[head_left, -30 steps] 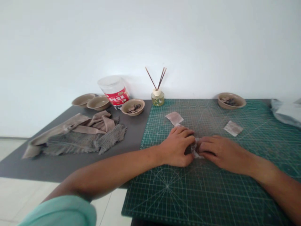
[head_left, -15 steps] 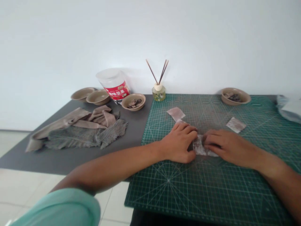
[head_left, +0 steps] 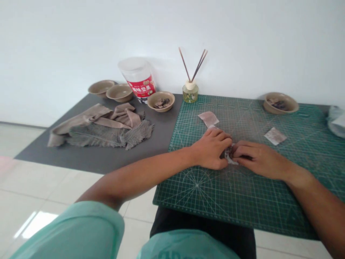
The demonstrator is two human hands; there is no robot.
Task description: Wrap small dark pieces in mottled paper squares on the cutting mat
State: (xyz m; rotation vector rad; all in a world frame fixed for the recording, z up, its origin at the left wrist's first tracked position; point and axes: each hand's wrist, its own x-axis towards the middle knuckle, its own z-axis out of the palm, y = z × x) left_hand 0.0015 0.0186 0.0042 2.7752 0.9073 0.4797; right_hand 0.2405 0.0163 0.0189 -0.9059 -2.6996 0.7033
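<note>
On the green cutting mat (head_left: 199, 198), my two hands meet around a small whitish sachet with dark specks (head_left: 229, 157). My left hand (head_left: 214, 148) is closed at its left side, the thumb and fingertips gripping the edge. From the right, my right hand (head_left: 254, 158) pinches it with bent fingers. The sachet looks crumpled between them, and much of it is hidden by the fingers. A flat brownish sachet (head_left: 209, 118) lies beyond my left hand, with part of another pale one (head_left: 212, 127) by the knuckles. One more flat sachet (head_left: 275, 136) lies behind my right hand.
Bowls with dark dried pieces stand at the back: one bowl (head_left: 161, 108) left, another bowl (head_left: 292, 107) right. Two more bowls (head_left: 120, 97), a plastic tub (head_left: 137, 77) and a reed diffuser (head_left: 190, 92) line the wall. Grey-brown cloths (head_left: 99, 135) lie left; a plastic bag (head_left: 335, 120) sits right.
My hands have come closer together, and the sachet between them is now bunched up and shows less. The camera view has tilted down and shifted slightly left.
</note>
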